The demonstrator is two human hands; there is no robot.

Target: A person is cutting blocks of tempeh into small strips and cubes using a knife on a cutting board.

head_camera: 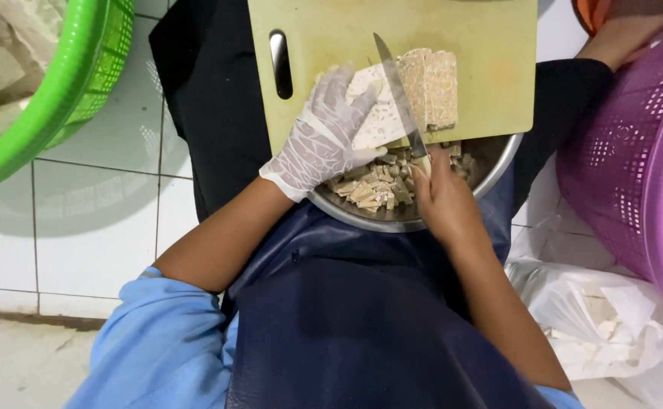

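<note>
**Knife crossing tempeh slab on board**

The gloved left hand [322, 140] is pressing flat and open on the tempeh slab [414, 95] atop the yellow cutting board [331, 38]. The right hand [443, 201] is clenching the knife [399, 95], hiding its handle. Cut pieces [377, 185] are lying in the half-covered steel bowl [498, 163].

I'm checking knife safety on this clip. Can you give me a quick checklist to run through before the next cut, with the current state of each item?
1. Left hand gloved and pressing the tempeh block: ok.
2. Left fingertips away from the knife blade: not ok, they lie right beside it.
3. Right hand gripping the knife handle: ok.
4. Cutting board steady on the metal bowl: cannot tell.
5. Bowl has room for more cut pieces: ok.
</note>
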